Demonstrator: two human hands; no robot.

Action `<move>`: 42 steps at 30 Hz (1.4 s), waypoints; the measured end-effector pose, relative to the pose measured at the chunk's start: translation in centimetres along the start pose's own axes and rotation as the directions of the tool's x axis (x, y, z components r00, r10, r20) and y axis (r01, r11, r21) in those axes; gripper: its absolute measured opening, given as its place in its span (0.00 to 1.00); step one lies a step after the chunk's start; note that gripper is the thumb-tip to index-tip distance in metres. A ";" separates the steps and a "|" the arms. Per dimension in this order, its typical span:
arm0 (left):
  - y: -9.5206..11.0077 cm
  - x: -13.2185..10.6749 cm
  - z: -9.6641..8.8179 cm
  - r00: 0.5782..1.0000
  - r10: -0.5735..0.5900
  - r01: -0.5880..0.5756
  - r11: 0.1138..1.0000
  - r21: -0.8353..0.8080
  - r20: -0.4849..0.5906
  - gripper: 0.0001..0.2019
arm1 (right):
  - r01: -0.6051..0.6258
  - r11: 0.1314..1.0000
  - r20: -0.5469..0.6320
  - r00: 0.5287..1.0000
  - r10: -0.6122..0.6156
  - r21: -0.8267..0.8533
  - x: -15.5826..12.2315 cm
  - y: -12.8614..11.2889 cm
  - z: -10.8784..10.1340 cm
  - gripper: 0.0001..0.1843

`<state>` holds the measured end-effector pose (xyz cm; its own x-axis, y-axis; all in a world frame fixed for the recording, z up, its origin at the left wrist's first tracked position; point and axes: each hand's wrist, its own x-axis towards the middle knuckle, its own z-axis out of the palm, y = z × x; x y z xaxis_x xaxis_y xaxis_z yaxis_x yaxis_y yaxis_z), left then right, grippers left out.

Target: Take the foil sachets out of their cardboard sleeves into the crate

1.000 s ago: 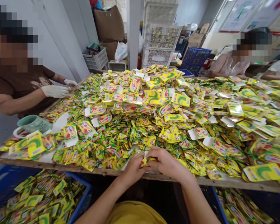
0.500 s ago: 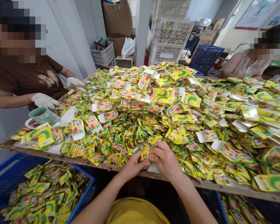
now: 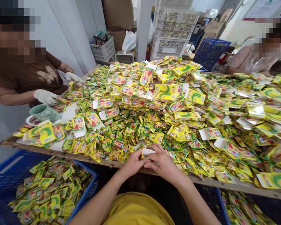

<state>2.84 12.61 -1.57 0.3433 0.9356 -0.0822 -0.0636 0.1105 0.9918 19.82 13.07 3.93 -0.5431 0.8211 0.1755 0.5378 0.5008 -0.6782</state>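
Close to the table's front edge, both hands hold one small candy box (image 3: 147, 152), whose white inner flap faces up. My left hand (image 3: 134, 164) grips its left side between thumb and fingers. Curled over its right side is my right hand (image 3: 164, 162); the fingers hide much of the box. Small yellow-green candy packets (image 3: 121, 142) lie loose right in front of my hands. Behind them rises a heap of yellow printed boxes (image 3: 146, 78), several with white flaps sticking out.
A wooden table edge (image 3: 67, 155) runs before me. Blue crates of filled boxes stand below, one at left (image 3: 93, 181). A green mug (image 3: 43, 113) sits at the left corner. One co-worker in white gloves (image 3: 45, 97) handles packets; another person (image 3: 250, 61) sits far right.
The small printed piece between my hands has given way to a view of a white box flap. My right hand has lowered and its fingers have closed nearer the left hand.
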 end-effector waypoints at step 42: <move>1.5 0.0 -1.7 0.937 0.307 -0.245 0.918 0.311 -0.167 0.08 | -0.188 0.849 -0.326 0.865 0.381 0.494 0.0 1.3 3.5 0.06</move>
<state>1.15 13.29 -0.22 0.1457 0.9665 0.2112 0.1489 -0.2325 0.9611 18.28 12.81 0.57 -0.0545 0.9905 0.1262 0.2403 0.1357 -0.9612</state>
